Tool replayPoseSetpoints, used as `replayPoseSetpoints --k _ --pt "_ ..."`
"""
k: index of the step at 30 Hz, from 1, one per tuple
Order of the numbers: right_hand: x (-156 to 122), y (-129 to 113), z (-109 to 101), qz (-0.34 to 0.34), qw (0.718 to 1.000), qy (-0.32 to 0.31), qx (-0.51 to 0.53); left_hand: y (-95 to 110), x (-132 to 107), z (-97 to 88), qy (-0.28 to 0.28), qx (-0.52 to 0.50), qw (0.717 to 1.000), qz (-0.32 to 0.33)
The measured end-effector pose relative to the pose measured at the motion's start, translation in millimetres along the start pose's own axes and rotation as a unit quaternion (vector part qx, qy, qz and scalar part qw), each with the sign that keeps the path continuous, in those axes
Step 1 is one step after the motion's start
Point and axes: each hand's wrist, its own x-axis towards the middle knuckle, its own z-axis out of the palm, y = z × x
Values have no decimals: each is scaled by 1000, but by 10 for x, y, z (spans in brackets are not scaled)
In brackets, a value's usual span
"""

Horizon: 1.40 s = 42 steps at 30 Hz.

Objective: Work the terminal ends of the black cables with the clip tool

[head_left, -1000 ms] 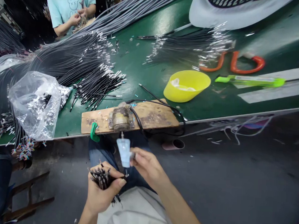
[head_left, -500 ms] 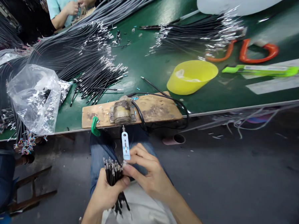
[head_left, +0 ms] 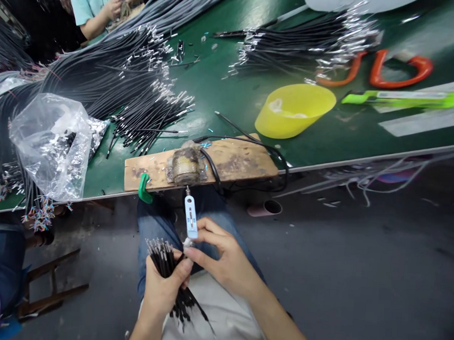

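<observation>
My left hand (head_left: 163,283) is wrapped round a bundle of short black cables (head_left: 165,260) with bare silvery ends pointing up. Just right of it, my right hand (head_left: 222,256) is closed in a pinch at a small whitish piece (head_left: 187,242), too small to name. This piece sits at the lower end of a light-blue slotted holder (head_left: 190,217), close to my right fingertips. The holder hangs on a metal shaft from a small motor (head_left: 186,168), which is fixed on a wooden board (head_left: 242,163) at the table edge.
A green clamp (head_left: 145,188) grips the board's left end. On the green table lie piles of black cables (head_left: 146,115), a clear plastic bag (head_left: 51,145), a yellow cup (head_left: 294,110), orange-handled scissors (head_left: 401,70) and a lime-green cutter (head_left: 406,97). Across the table, a co-worker's hands (head_left: 119,4) handle wires.
The cable bundle in my left hand has tipped and fanned out to the left. My right hand keeps its pinch below the blue holder, shifted slightly. The view has tilted a little.
</observation>
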Motion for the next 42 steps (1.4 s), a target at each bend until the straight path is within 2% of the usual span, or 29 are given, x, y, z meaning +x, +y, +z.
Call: replayPoseSetpoints --k 2,6,8,10,11,14,15,16,19,22,25,27,29,31,33,34,36,37,39,40,42 --pt "-4 -12 36 -4 1000 26 -1 2 13 0 5 -6 1000 2" --pt "-26 -51 155 -56 989 137 -13 -3 19 22 18 -25 999 14" --pt "-52 -60 223 -48 984 169 22 -5 8 37 16 -38 999 17" --pt "-84 -53 282 12 982 148 118 -6 -6 51 1 -49 999 17" --pt "-98 -42 305 52 974 114 189 -7 -11 55 -10 -54 998 17" --pt "-124 15 328 157 912 -18 380 -10 -12 54 -42 -66 997 9" --pt "-125 39 317 176 897 -28 404 -12 -8 49 -48 -71 996 5" --pt "-122 61 296 184 896 -21 404 -12 -1 41 -51 -75 996 0" --pt "-92 98 196 142 935 21 324 -5 19 13 -51 -84 995 -12" --pt "-50 66 122 78 968 3 237 4 30 -3 -58 -99 993 -27" --pt "-30 9 146 62 974 20 217 -5 29 15 -50 -121 991 -25" --pt "-42 -8 200 34 980 61 184 -15 29 40 -37 -127 991 -11" --pt "-68 -2 248 -45 984 143 92 -14 33 60 -38 -119 992 -1" --pt "-90 15 263 -147 967 210 -13 6 42 65 -51 -97 994 2" --pt "-91 26 240 -184 961 204 -37 47 52 57 -65 -73 995 12" --pt "-83 28 216 -162 971 174 -4 72 58 51 -70 -64 995 22" --pt "-46 22 152 -53 987 73 134 124 71 41 -74 -51 995 49" --pt "-19 17 114 14 977 8 214 147 79 38 -73 -45 994 65" --pt "51 4 30 128 932 -106 323 184 96 37 -65 -34 993 95" --pt "95 -5 -14 166 913 -139 345 196 102 35 -59 -29 992 109" --pt "196 -30 -94 210 905 -137 345 213 108 26 -45 -19 990 133"
